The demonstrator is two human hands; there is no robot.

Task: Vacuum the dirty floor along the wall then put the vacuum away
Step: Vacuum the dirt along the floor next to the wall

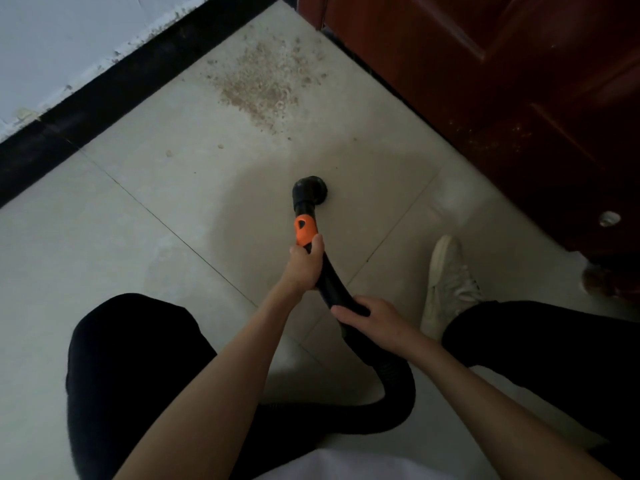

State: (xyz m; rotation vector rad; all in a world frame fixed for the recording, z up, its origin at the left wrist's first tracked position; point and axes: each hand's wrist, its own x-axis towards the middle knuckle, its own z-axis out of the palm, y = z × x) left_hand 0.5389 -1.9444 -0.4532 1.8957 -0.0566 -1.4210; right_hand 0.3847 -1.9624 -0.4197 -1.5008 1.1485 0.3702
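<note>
A black vacuum hose [332,282] with an orange collar [305,230] ends in a round black nozzle [309,189] that points down at the pale tile floor. My left hand [303,266] grips the hose just behind the orange collar. My right hand [367,315] grips the hose farther back, where it curves down between my knees. A patch of brown crumbs and dust [263,76] lies on the tiles ahead of the nozzle, near the corner where the black skirting [114,88] meets the door. The vacuum's body is out of view.
A dark red wooden door [502,91] runs along the right side, with dust on its lower part. A white wall [52,46] stands above the skirting on the left. My white shoe [446,282] rests on the tiles at right; my knees in black trousers frame the hose.
</note>
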